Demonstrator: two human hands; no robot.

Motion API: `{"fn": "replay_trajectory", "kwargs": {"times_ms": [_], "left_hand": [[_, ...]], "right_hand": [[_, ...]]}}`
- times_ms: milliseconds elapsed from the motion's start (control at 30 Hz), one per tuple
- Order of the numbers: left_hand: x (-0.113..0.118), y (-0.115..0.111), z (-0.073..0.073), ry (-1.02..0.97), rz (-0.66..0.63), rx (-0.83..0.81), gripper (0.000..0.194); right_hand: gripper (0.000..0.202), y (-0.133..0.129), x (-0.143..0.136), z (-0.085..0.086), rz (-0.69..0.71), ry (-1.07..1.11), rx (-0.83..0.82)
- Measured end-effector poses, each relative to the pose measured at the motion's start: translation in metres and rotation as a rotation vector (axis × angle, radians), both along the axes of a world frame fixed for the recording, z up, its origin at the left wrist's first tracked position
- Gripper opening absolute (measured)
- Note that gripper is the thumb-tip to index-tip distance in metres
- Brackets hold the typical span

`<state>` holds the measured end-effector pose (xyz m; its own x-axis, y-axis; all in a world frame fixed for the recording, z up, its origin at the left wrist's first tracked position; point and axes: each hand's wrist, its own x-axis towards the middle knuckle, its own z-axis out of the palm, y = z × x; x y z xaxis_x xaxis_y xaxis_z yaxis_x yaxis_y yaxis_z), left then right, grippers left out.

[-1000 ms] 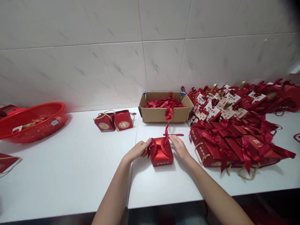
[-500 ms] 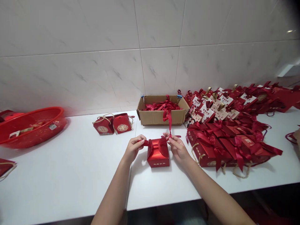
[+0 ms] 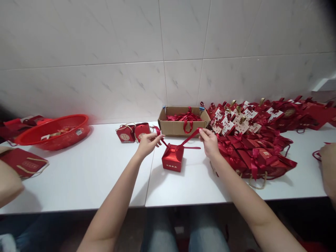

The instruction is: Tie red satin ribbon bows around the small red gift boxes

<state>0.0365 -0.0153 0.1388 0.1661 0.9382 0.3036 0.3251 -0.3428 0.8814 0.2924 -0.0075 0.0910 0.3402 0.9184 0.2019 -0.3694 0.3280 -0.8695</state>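
A small red gift box (image 3: 172, 161) with curved top flaps sits upright on the white table (image 3: 118, 182). A red ribbon (image 3: 191, 137) runs through its top and rises to both sides. My left hand (image 3: 150, 143), up and left of the box, pinches one end of it. My right hand (image 3: 210, 140) is closed on the other end, up and right of the box. A thin red strip lies level to the right of the box top. Neither hand touches the box.
Behind stands a cardboard box (image 3: 178, 127) of red ribbons. Two roped red boxes (image 3: 126, 134) are left of it, a red basin (image 3: 63, 134) farther left. Ribboned boxes (image 3: 252, 164) and tagged boxes (image 3: 233, 120) crowd the right. Other people's arms show at both edges.
My hands have moved apart and up from the box, drawing the ribbon out to both sides. The view has shifted, and another person's arm and a red bag now show more at left.
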Motion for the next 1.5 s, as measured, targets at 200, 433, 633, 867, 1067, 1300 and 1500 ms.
{"fn": "replay_trajectory", "kwargs": {"times_ms": [200, 433, 633, 867, 1067, 1300, 1500], "left_hand": [[0.010, -0.012, 0.031, 0.014, -0.019, -0.080, 0.045], [0.015, -0.015, 0.038, 0.114, 0.174, -0.011, 0.038], [0.017, -0.022, 0.052, 0.144, 0.116, -0.115, 0.034], [0.013, -0.022, 0.062, 0.148, 0.119, -0.133, 0.028], [0.011, -0.019, 0.062, 0.090, 0.169, 0.020, 0.024], [0.009, -0.015, 0.056, -0.141, 0.163, 0.021, 0.033], [0.012, -0.014, 0.063, -0.199, 0.085, 0.083, 0.037]], "right_hand": [[0.035, -0.003, 0.008, 0.040, 0.120, -0.004, -0.042], [0.040, -0.010, -0.001, 0.077, 0.252, -0.055, -0.062], [0.039, -0.010, -0.011, 0.091, 0.301, -0.081, -0.008], [0.040, -0.011, -0.012, 0.099, 0.288, -0.143, 0.044], [0.039, -0.007, -0.012, 0.108, 0.268, -0.221, 0.080], [0.038, -0.012, -0.024, 0.107, 0.289, -0.334, 0.071], [0.037, -0.008, -0.032, 0.098, 0.287, -0.297, 0.089]]}}
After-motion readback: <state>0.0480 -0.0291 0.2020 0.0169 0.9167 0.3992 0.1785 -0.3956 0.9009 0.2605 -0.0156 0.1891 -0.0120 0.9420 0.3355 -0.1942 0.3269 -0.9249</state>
